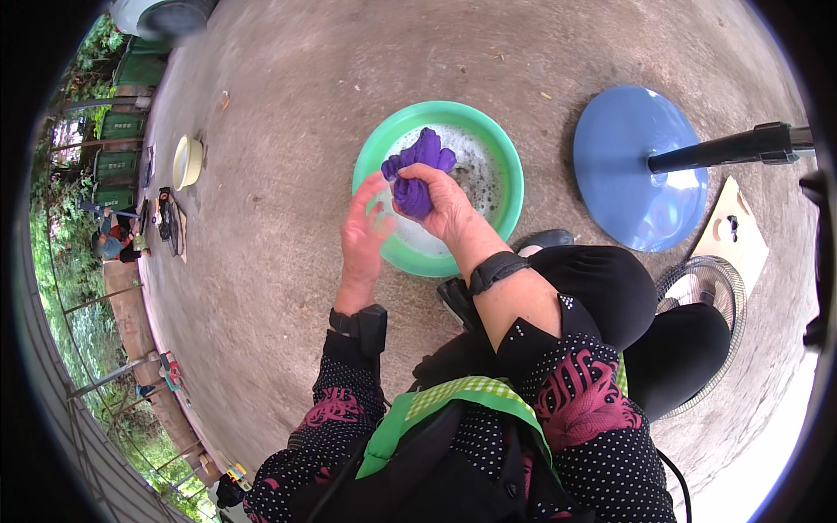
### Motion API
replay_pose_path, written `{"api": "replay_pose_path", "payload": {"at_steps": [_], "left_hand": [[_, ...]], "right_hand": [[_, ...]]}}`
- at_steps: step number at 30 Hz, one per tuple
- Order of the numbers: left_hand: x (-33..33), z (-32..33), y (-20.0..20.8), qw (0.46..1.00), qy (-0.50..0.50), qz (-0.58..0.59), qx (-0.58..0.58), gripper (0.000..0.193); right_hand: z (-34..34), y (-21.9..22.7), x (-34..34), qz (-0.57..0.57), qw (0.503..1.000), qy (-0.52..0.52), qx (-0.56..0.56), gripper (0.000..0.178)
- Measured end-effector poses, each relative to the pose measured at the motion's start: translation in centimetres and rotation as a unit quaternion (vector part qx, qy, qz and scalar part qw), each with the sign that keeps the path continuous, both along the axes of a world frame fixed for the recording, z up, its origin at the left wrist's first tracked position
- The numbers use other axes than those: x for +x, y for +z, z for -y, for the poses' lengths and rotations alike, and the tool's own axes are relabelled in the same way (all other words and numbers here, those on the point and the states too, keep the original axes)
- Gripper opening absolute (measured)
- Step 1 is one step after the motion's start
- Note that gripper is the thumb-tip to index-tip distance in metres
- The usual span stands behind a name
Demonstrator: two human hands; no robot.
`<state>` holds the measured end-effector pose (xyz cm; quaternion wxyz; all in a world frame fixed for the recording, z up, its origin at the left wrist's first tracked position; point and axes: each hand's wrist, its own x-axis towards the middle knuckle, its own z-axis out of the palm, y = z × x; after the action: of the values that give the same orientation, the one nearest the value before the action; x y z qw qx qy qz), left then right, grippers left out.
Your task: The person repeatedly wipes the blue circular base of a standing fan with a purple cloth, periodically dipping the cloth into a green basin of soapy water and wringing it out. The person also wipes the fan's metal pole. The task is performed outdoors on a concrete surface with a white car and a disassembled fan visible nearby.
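A bunched, wet-looking purple cloth (pixel 425 153) is gripped in my right hand (pixel 446 209), its folds bulging out above and below the thumb. It is held over a round green basin (pixel 513 166) of whitish, sudsy water (pixel 475 161). My left hand (pixel 359 240) is at the basin's left rim, close beside the cloth. Its fingers are stretched out and slightly blurred, with nothing visible in them. Dark bands circle both my wrists.
Right of the basin stands a blue round base (pixel 632 166) with a black pole (pixel 724 150). Near my knees are a wire fan guard (pixel 737 305) and a flat tan board (pixel 748 235). A pale yellow basin (pixel 193 163) sits far left on the concrete floor (pixel 279 174).
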<state>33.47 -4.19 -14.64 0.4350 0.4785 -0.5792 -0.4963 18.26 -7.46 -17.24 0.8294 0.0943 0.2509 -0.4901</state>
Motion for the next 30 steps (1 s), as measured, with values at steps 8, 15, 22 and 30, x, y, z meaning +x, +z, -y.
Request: {"api": "replay_pose_path", "payload": {"at_steps": [8,15,22,30], "left_hand": [[-1.8,3.2,-3.1,0.899,-0.061,-0.369,0.227,0.094],[-1.1,5.5,-3.2,0.879,-0.132,-0.38,0.256,0.093],[0.0,6.9,-1.5,0.93,-0.007,-0.236,0.281,0.047],[-2.2,8.4,-0.5,0.981,-0.027,-0.024,0.193,0.028]], "right_hand": [[-0.5,2.4,0.2,0.111,0.99,0.073,-0.053,0.032],[-0.5,3.2,-0.7,0.066,0.992,0.107,-0.031,0.031],[0.0,2.0,-1.0,-0.044,0.978,0.189,-0.082,0.028],[0.2,0.5,0.4,-0.339,0.912,0.193,-0.127,0.033]]}}
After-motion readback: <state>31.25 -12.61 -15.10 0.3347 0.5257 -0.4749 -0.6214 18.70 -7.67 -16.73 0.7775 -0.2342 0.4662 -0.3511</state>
